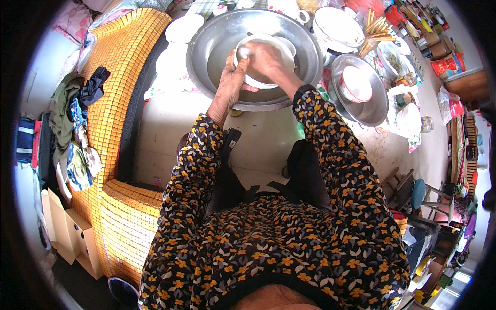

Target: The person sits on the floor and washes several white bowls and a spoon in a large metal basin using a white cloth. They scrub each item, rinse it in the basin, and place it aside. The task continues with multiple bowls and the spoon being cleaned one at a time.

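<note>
A large metal basin (197,73) with cloudy water stands before me. Over the water, my left hand (231,75) grips the left rim of a white bowl (287,62), thumb at the edge. Inside that bowl is my right hand (263,58), its fingers by the inner wall; whether they hold a cloth cannot be made out. Another pale bowl (290,45) shows partly behind the held one. To the right, a smaller metal basin (378,106) holds a white and red bowl (354,83).
White plates (185,29) are left of the large basin. A white dish (339,27), a bundle of chopsticks (378,31) and a glass jar (427,124) are at the right. A sofa with a yellow tiled mat (116,77) is at left, and a stool (434,201) is at lower right.
</note>
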A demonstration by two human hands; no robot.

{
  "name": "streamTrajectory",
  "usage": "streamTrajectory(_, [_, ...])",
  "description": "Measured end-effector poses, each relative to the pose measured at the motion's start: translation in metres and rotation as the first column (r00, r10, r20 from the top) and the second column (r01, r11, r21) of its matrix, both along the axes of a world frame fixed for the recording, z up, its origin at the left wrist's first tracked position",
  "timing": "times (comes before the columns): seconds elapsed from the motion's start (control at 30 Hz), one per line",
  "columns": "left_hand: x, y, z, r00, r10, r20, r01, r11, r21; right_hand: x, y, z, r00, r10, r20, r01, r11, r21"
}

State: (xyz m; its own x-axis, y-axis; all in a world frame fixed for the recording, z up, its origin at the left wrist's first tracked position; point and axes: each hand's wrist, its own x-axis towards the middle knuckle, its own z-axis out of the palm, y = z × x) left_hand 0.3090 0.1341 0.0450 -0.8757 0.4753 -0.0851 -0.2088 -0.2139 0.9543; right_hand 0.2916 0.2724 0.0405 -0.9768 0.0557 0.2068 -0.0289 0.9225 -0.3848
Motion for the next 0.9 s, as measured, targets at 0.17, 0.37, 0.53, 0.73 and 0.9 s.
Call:
streamTrajectory(0.17, [0.0,0.0,0.003,1.0,0.002,0.005,-0.001,0.997,-0.076,0.007,0.019,0.014,0.985,-0.074,0.158,0.004,0.917,0.399])
streamTrajectory(0.37, [0.0,0.0,0.006,0.999,0.038,0.023,-0.035,0.994,-0.099,0.024,0.007,0.02,0.944,0.151,0.292,-0.185,0.978,0.093])
streamTrajectory(0.53, [0.0,-0.001,0.006,0.994,0.1,0.042,-0.097,0.993,-0.068,0.012,0.005,0.011,0.994,-0.077,0.077,0.093,0.967,-0.237])
streamTrajectory(0.73, [-0.013,-0.008,0.004,0.953,0.098,-0.287,-0.182,0.941,-0.285,0.038,0.046,-0.014,0.874,-0.344,-0.342,0.156,0.867,-0.473])
streamTrajectory(0.9, [-0.021,-0.015,0.008,0.631,-0.058,-0.774,-0.58,0.628,-0.52,0.059,0.057,-0.025,0.799,-0.515,-0.312,0.224,0.735,-0.64])
